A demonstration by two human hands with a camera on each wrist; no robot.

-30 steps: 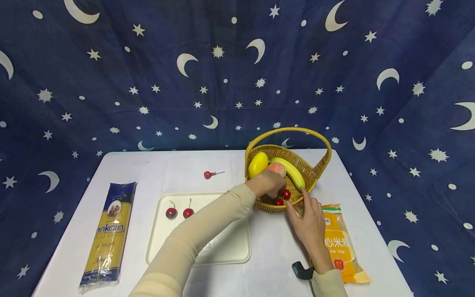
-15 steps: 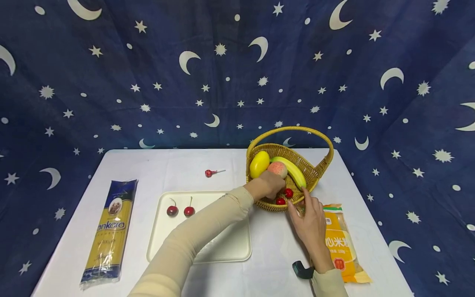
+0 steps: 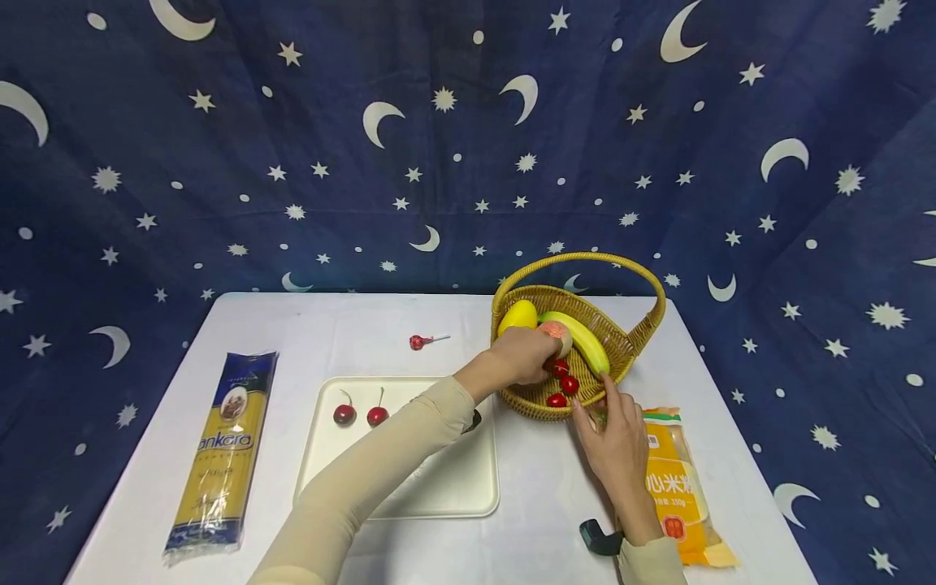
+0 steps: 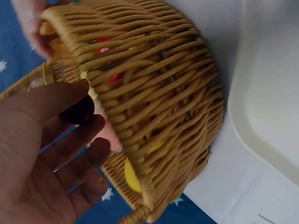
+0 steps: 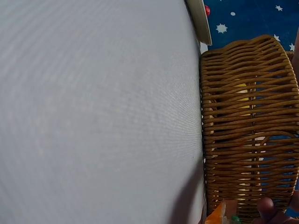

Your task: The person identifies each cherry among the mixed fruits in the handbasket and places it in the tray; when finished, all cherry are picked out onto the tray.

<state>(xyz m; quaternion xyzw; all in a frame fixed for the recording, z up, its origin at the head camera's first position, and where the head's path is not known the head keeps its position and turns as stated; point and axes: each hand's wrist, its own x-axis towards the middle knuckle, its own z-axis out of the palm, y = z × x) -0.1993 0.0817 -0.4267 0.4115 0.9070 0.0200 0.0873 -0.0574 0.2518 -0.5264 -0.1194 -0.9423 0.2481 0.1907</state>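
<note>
In the left wrist view, my left hand (image 4: 56,144) pinches a dark red cherry (image 4: 78,111) between thumb and forefinger at the basket's rim. The head view shows that left hand (image 3: 522,355) over the near left side of the wicker basket (image 3: 537,406). Inside lie a yellow lemon-like fruit (image 3: 521,315), a peach (image 3: 559,335), a banana (image 3: 585,341) and red cherries (image 3: 569,384). My right hand (image 3: 614,443) holds the basket's near right rim, thumb outside against the wicker (image 5: 250,158).
A cream tray (image 3: 439,496) with two cherries (image 3: 361,416) sits left of the basket. Behind it lies a red lollipop (image 3: 418,342). A pasta packet (image 3: 223,455) is at far left, an orange food bag (image 3: 676,496) at right. The basket's handle (image 3: 585,257) arches above it.
My left hand has drawn back slightly to the left and up inside the basket, uncovering more of the red cherries. My right hand keeps its hold on the rim. The head view has shifted slightly.
</note>
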